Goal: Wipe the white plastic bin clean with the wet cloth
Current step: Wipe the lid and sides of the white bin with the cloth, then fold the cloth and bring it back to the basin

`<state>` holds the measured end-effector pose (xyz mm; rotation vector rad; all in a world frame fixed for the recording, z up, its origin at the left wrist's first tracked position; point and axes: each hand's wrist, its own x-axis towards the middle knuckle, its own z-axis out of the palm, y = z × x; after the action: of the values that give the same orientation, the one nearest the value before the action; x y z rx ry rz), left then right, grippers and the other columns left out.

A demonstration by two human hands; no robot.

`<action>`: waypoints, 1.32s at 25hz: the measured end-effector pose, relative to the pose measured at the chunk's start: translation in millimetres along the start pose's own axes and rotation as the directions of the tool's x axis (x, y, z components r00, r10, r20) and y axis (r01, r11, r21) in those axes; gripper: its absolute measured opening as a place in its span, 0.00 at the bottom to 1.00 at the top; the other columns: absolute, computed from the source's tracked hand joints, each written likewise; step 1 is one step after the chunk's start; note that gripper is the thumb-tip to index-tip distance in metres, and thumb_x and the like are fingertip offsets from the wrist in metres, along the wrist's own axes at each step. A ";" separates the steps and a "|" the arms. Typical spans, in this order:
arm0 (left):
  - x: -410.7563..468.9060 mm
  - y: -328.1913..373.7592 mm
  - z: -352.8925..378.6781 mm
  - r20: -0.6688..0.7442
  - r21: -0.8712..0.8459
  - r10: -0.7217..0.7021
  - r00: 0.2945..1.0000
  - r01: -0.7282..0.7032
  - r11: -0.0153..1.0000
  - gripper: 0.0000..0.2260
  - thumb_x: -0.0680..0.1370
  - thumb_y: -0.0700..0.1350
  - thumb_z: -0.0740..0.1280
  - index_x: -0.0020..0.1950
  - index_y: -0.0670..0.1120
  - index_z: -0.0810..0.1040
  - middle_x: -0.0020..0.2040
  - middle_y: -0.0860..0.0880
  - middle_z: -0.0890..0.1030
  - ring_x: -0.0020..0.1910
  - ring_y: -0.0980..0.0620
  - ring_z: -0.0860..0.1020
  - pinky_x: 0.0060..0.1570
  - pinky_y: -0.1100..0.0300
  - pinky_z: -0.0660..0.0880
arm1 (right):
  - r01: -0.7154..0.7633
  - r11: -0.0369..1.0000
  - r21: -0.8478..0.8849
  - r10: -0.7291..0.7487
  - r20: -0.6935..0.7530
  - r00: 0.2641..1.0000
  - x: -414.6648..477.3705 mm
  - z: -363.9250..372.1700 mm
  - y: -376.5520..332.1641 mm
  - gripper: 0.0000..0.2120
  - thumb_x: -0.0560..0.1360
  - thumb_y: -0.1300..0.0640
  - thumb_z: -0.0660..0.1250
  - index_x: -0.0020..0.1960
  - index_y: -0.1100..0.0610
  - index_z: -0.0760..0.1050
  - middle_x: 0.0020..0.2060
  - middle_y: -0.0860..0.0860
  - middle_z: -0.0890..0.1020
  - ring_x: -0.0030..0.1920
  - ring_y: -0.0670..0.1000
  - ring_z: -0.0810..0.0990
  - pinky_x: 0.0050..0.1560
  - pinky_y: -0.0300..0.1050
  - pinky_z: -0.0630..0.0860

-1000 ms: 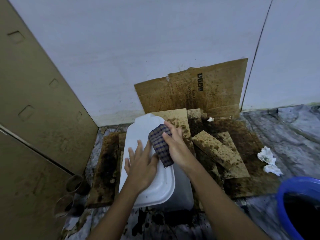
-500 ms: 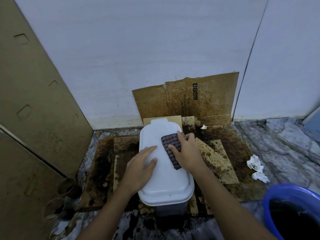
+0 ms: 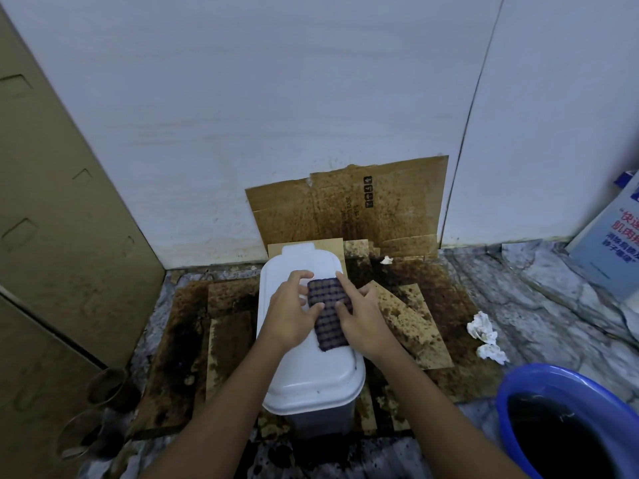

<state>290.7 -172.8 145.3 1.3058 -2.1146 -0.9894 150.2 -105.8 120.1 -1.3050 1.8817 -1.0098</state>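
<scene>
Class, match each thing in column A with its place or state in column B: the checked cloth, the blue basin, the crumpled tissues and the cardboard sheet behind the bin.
Column A
1. checked cloth
2. blue basin
3. crumpled tissues
4. cardboard sheet

Column B
a. leaning against the wall
b. lying on top of the white bin
c. lying on the floor
d. holding dark liquid

Pairs: 1-b, 2-d, 3-c, 4-a
</scene>
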 end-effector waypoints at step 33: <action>-110.3 198.5 -133.7 -0.243 -0.768 0.536 0.809 -0.498 0.403 0.15 0.72 0.35 0.72 0.52 0.52 0.86 0.52 0.47 0.86 0.53 0.49 0.84 0.45 0.55 0.83 | 0.379 0.608 0.698 -0.457 -0.083 0.886 -144.9 -173.4 -197.7 0.21 0.73 0.61 0.73 0.65 0.53 0.76 0.63 0.53 0.80 0.56 0.58 0.84 0.47 0.52 0.83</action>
<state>320.7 -61.0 382.0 0.1175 -1.5299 -1.4168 144.1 29.6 388.0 -1.2849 0.9117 -1.6560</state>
